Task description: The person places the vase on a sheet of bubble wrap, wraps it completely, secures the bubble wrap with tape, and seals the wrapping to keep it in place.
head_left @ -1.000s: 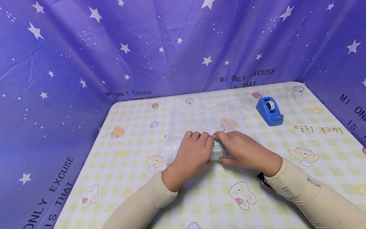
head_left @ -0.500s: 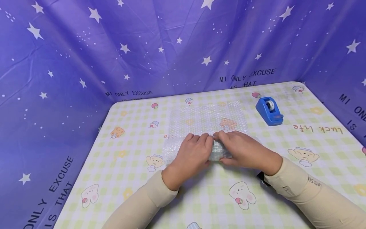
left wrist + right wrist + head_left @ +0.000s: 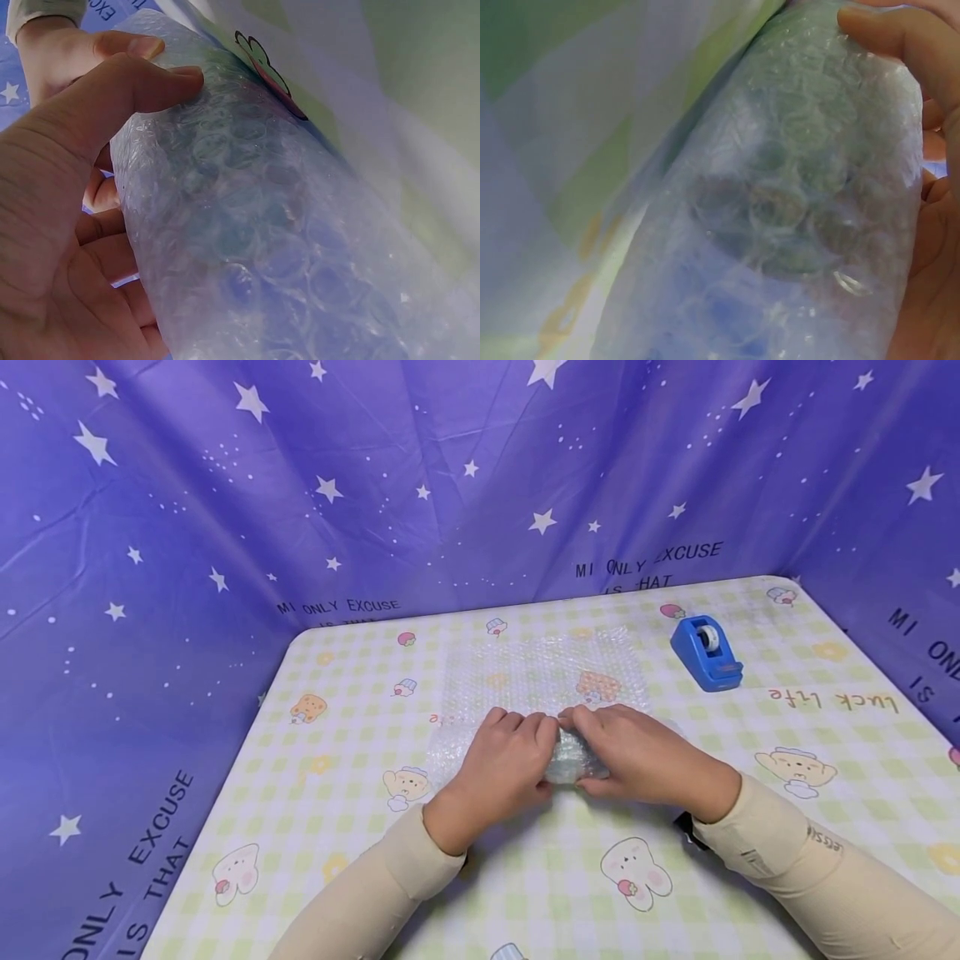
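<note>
A bubble wrap roll (image 3: 572,758) lies crosswise on the table before me, its flat clear sheet (image 3: 536,672) spreading away toward the back. My left hand (image 3: 508,766) grips the roll left of its middle, thumb on the near side and fingers curled over the top. Close beside it, my right hand (image 3: 633,752) holds the roll the same way. Through the layers in the right wrist view, a greenish thing with a rounded edge (image 3: 780,259) shows blurred inside the bubble wrap; what it is I cannot tell. Both wrist views show the thumbs pressing on the wrap.
To the right at the back stands a blue tape dispenser (image 3: 707,653) with a roll of tape in it. A green-and-white checked cloth with cartoon prints covers the table (image 3: 315,843). Purple star-patterned curtains (image 3: 450,468) hang behind and at both sides.
The fingers of my left hand have shifted slightly on the bubble wrap roll. The right hand, the flat sheet and the tape dispenser stay in place.
</note>
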`<action>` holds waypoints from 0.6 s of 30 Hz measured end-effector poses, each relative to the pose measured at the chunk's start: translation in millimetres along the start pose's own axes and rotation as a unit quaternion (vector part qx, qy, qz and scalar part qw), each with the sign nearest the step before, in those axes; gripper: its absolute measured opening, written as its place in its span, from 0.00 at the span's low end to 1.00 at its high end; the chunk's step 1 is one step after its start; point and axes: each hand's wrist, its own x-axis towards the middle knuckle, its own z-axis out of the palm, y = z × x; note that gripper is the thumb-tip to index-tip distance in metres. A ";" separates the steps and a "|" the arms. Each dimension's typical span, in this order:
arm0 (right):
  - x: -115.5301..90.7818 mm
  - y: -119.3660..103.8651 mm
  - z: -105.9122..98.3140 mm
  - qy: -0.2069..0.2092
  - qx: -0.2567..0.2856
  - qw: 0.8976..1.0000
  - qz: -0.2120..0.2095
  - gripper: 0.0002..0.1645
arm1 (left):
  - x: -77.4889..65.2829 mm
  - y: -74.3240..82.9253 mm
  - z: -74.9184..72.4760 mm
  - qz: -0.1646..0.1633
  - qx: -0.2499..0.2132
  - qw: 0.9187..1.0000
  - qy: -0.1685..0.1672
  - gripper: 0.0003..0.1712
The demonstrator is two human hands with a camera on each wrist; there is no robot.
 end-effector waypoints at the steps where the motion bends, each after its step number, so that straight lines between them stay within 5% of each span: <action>1: 0.1 0.0 0.0 0.000 0.000 1.000 0.000 0.46 | -0.1 -0.1 0.2 0.000 -0.001 1.000 0.000 0.29; 12: -0.4 -0.8 -0.7 -0.004 -0.001 1.000 -0.003 0.46 | -0.4 -1.7 -1.8 0.003 -0.013 1.000 -0.008 0.31; 18: -1.2 -3.2 -1.4 -0.007 -0.048 0.999 0.004 0.47 | 0.2 -2.7 -3.5 -0.006 -0.021 1.000 -0.017 0.32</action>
